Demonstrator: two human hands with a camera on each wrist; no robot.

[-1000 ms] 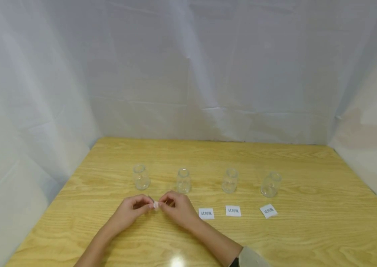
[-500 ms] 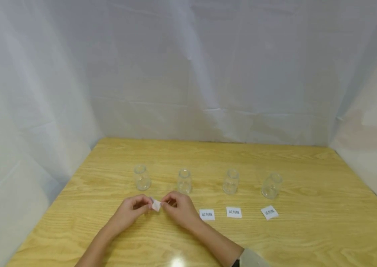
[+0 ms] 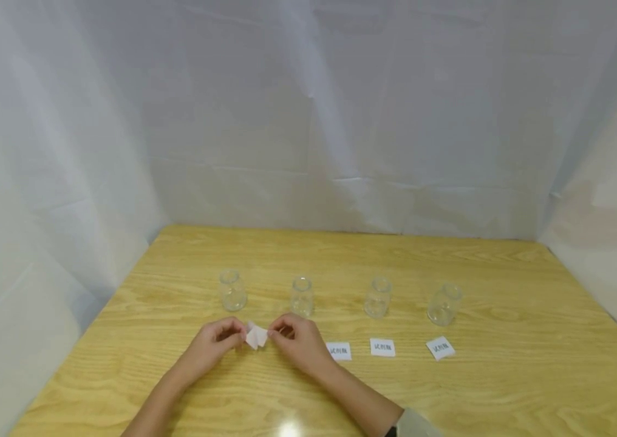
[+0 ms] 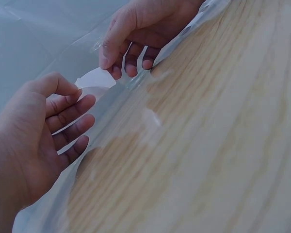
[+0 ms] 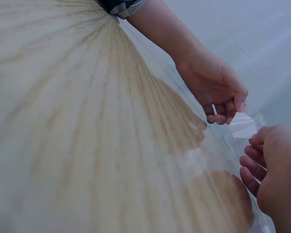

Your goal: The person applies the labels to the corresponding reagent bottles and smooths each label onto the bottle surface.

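Observation:
A small white paper label [image 3: 256, 337] is held above the table between both hands, its two thin layers standing partly apart like a sticker and its backing. My left hand [image 3: 211, 347] pinches its left side between thumb and index finger. The right side is pinched by the thumb and fingertips of my right hand [image 3: 302, 346]. In the left wrist view, the paper [image 4: 96, 80] bends between the two sets of fingertips, the other fingers loosely curled. Just behind the hands stand two clear glass bottles, one on the left [image 3: 233, 292] and one [image 3: 302, 294] behind the right hand.
Two more clear glass bottles stand to the right, one upright [image 3: 378, 298] and one near the end of the row [image 3: 444, 305]. Before them lie three white labels with dark handwriting: left [image 3: 340, 351], middle [image 3: 382, 347], right [image 3: 440, 348]. White sheeting [image 3: 341, 121] surrounds the wooden table [image 3: 483, 388].
The label's layers have spread from a small crumple into two wider flaps. My right hand has moved slightly right, away from the left hand, which stays almost still.

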